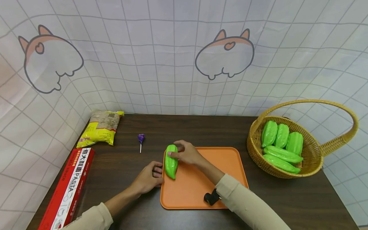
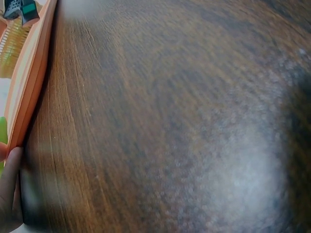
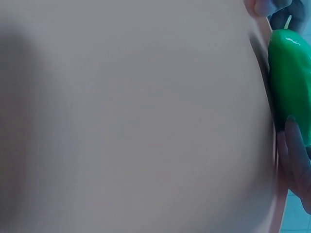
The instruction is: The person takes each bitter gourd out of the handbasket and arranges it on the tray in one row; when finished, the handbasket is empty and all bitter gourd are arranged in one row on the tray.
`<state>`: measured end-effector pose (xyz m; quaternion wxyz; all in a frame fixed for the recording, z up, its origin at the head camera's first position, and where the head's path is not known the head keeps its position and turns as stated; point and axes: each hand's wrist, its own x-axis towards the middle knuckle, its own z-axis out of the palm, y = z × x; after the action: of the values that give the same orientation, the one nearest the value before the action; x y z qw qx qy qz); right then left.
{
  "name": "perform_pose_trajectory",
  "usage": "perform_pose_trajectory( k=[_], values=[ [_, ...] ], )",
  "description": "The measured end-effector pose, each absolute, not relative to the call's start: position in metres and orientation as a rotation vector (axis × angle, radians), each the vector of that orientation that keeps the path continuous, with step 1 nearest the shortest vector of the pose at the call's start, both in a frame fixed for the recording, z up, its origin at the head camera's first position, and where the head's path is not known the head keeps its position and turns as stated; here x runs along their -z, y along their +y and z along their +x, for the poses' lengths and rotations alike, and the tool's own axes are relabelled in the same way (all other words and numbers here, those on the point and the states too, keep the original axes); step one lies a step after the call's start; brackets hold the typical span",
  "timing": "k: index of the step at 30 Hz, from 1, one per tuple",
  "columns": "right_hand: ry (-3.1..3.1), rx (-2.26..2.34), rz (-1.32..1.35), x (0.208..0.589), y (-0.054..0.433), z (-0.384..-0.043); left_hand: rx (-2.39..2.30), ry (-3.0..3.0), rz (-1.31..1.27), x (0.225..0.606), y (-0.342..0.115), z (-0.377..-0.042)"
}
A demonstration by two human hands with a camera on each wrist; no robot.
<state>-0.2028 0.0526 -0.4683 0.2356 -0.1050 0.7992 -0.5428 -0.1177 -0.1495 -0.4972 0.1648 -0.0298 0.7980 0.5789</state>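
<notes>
A glossy green ribbed vegetable (image 1: 171, 164), plump at one end and tapered at the other, is near the left edge of the orange tray (image 1: 195, 188) in the head view. My right hand (image 1: 188, 152) holds its far end, thumb over the top. In the right wrist view the green vegetable (image 3: 291, 80) shows a thin pale stem, with fingers against its side. My left hand (image 1: 148, 177) grips the tray's left rim. In the left wrist view a finger (image 2: 10, 179) presses the outer wall of the orange tray (image 2: 36, 82).
Right of the tray stands a wicker basket (image 1: 256, 159) with a tall handle, holding several similar green vegetables (image 1: 283, 154). A purple lollipop (image 1: 141, 139) lies behind the left hand. At left are a yellow bag (image 1: 99, 127) and a red pasta box (image 1: 69, 188). A patterned curtain (image 1: 172, 64) hangs behind.
</notes>
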Motion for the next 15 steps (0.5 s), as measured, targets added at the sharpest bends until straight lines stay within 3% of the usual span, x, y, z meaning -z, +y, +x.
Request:
perform_pose_trajectory(
  k=[15],
  values=[
    [2.219,1.461,-0.271,0.4681,0.0624,-0.2026,-1.67,2.254,-0.066,0.4952,-0.1499,-0.1176]
  ],
)
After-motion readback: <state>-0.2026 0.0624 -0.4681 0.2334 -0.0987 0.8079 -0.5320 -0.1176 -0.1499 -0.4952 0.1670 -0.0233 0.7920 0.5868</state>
